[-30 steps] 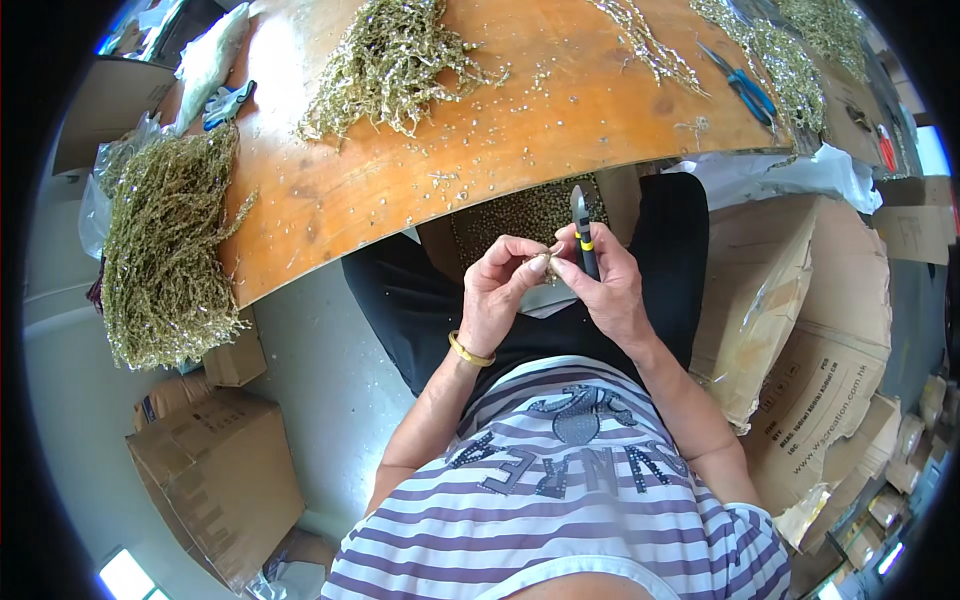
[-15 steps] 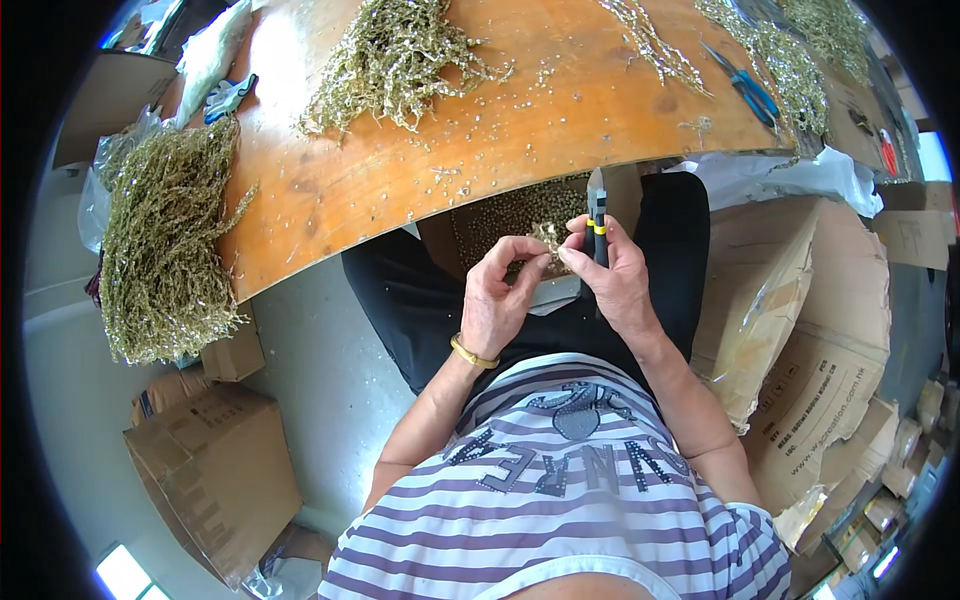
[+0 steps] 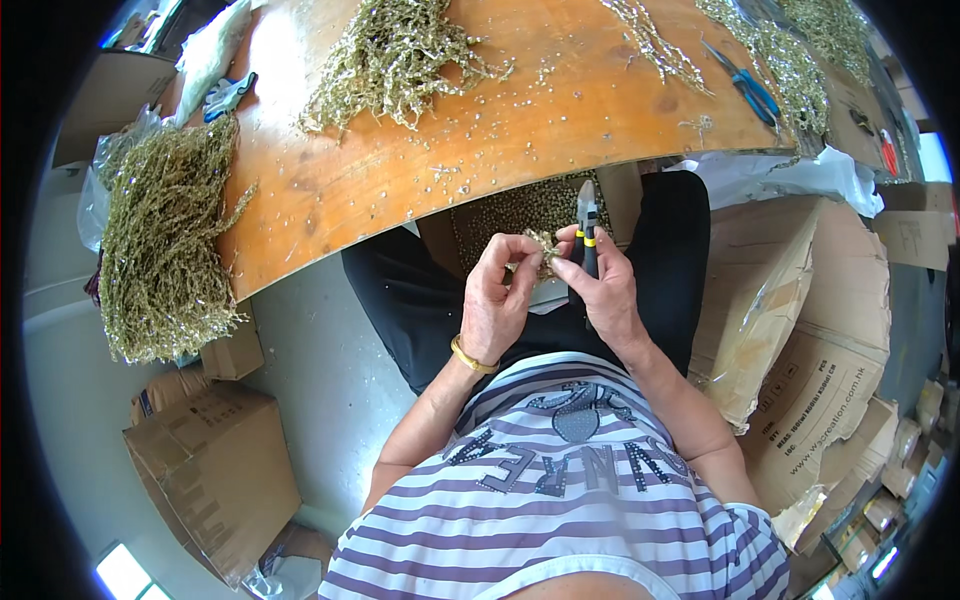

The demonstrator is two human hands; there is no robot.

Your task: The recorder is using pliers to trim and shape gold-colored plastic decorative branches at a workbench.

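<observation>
Over my lap, just below the table edge, my left hand (image 3: 498,292) pinches a small gold glittery strand (image 3: 543,243). Thumb and fingertips of my right hand (image 3: 607,290) close on the same strand from the other side. That hand also holds a pair of pliers (image 3: 586,215) with black and yellow handles, its jaws pointing up and away from me. Beneath the hands stands an open box of gold beads (image 3: 490,215), partly hidden by them. How the strand runs between the fingertips is too small to make out.
Gold strand bundles lie on the wooden table (image 3: 450,150), one bundle (image 3: 170,240) hanging over its left edge. Blue-handled pliers (image 3: 745,85) and a glove (image 3: 229,97) lie there too. Cardboard boxes stand at left (image 3: 215,470) and right (image 3: 800,370).
My right hand has moved slightly left, closer to my left hand, carrying the pliers with it. The left hand stays nearly in place, and both still grip the gold strand.
</observation>
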